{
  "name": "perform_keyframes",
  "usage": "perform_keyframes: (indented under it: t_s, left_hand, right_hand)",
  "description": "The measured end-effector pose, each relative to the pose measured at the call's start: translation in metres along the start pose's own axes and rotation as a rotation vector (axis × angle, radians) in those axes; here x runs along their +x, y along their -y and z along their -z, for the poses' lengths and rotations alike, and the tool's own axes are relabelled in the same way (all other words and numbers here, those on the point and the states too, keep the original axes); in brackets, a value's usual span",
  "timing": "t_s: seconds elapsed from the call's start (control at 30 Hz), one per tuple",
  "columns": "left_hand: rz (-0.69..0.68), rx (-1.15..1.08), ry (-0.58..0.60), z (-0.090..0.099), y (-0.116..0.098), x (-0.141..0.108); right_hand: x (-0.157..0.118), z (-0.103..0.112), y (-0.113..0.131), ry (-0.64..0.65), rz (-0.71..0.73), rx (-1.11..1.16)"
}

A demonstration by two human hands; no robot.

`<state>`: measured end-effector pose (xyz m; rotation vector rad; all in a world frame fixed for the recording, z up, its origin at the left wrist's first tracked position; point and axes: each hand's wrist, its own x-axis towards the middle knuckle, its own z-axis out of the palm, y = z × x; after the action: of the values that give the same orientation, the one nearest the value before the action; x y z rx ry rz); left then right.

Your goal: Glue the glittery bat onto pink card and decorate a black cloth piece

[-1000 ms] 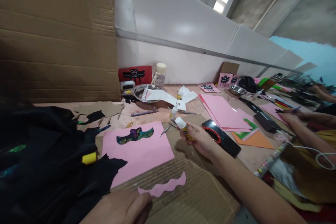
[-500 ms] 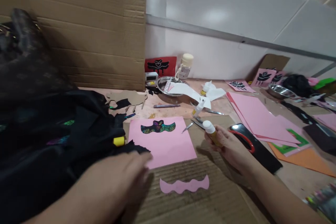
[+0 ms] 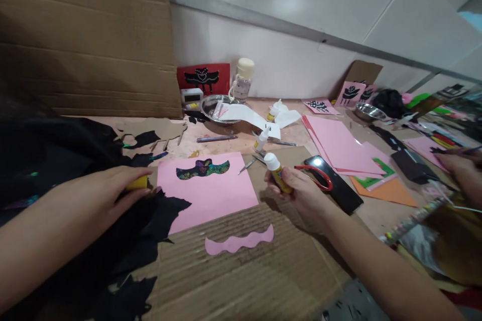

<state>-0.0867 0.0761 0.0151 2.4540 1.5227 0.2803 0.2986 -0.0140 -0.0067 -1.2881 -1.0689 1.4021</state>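
My left hand point(image 3: 109, 193) has its fingers closed round a small yellow cap point(image 3: 137, 183) above the black fabric point(image 3: 173, 210). In my right hand point(image 3: 295, 188) is a glue stick point(image 3: 277, 173), tilted, with its white end up and its yellow body partly hidden by my fingers. Between the hands lies a pink sheet point(image 3: 211, 200) with a black, glittery, winged shape point(image 3: 203, 169) on it. Nearer to me, on the corrugated cardboard point(image 3: 241, 281), rests a wavy pink paper strip point(image 3: 241, 243). Red-handled scissors point(image 3: 320, 175) lie just beyond my right hand.
A black phone point(image 3: 346, 195) lies partly under the scissors' handle. A small glue bottle point(image 3: 261, 139) stands behind the pink sheet. Pink sheets point(image 3: 339, 145) are stacked at the right. Another person's hand point(image 3: 465, 168) shows at the right edge. A tall cardboard panel point(image 3: 86, 35) stands at the left.
My left hand has moved left from near the pink sheet and taken hold of the yellow cap. The glue stick stays in my right hand. The view has swung right.
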Motion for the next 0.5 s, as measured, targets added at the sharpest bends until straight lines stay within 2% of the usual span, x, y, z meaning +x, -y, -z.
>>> perform_keyframes:
  t_s: [0.07, 0.13, 0.23, 0.4, 0.5]
  left_hand:
    - [-0.054, 0.010, -0.037, -0.001, -0.006, -0.004]
    - [-0.125, -0.078, -0.040, -0.002, -0.014, -0.007]
    - [-0.127, -0.258, -0.002, -0.001, -0.032, -0.008]
    - [-0.129, -0.514, -0.013, -0.001, -0.071, 0.005]
    - [-0.194, -0.548, -0.023, -0.007, -0.088, 0.016]
  right_hand:
    - [-0.002, -0.001, -0.001, 0.002, 0.014, 0.012]
    - [-0.004, -0.003, -0.002, -0.004, 0.029, 0.024]
    - [-0.009, -0.009, 0.000, 0.028, 0.027, 0.043]
    - [-0.017, -0.019, -0.003, 0.118, -0.002, 0.091]
    - [-0.020, -0.022, -0.010, 0.129, -0.064, 0.158]
